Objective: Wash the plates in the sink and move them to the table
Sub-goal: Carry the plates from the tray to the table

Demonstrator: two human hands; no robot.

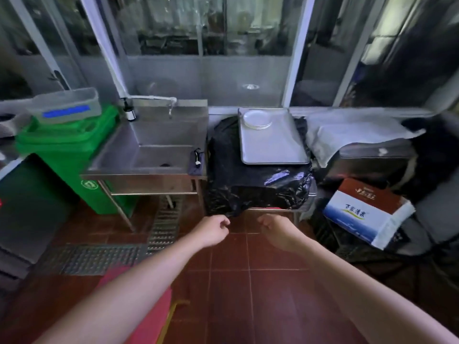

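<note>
A stack of white plates (257, 119) sits in the far left corner of a metal tray (275, 147), which lies on a table draped in black plastic (255, 192). To the left stands a steel sink (159, 152) with a tap (171, 105) above it; the basin looks bare apart from a dark drain. My left hand (215, 229) and my right hand (274, 230) hang in front of the table's lower edge, over the red tiled floor. Both have loosely curled fingers and hold nothing.
A green bin (67, 155) with a clear plastic box (65, 105) on top stands left of the sink. A cardboard box (367, 209) sits low on the right. Metal floor grates (99, 259) run under the sink. Glass partitions close off the back.
</note>
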